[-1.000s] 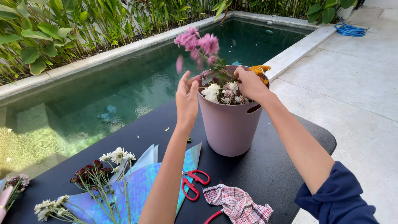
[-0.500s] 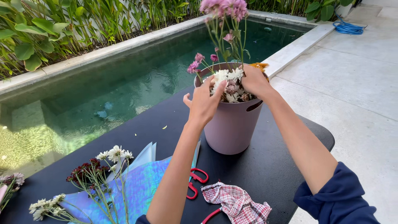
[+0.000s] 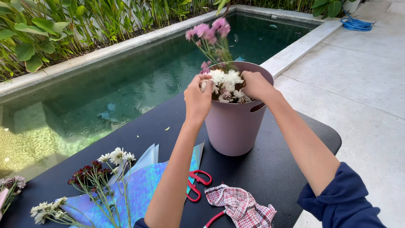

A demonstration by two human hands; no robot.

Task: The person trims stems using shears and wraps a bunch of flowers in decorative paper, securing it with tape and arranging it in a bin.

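A mauve bucket [image 3: 234,126] stands on a black table [image 3: 270,169] and holds white and dark flowers [image 3: 225,80]; tall pink flowers [image 3: 209,30] rise from its far side. My left hand [image 3: 197,99] pinches white blooms at the bucket's near-left rim. Reaching into the bucket from the right, my right hand [image 3: 255,84] is closed among the flower heads. What stems each hand grips is hidden by the blooms.
Loose white and dark red flowers [image 3: 90,173] lie on iridescent wrapping sheets [image 3: 139,190] at the left. Red scissors [image 3: 195,185] and a checked cloth [image 3: 240,207] lie in front of the bucket. A pool [image 3: 105,80] borders the table; paving and a blue hose [image 3: 358,23] are at the right.
The pink flowers, first low beside the bucket, were lifted and now stand at its far side. My left hand came from beside the rim onto the white blooms.
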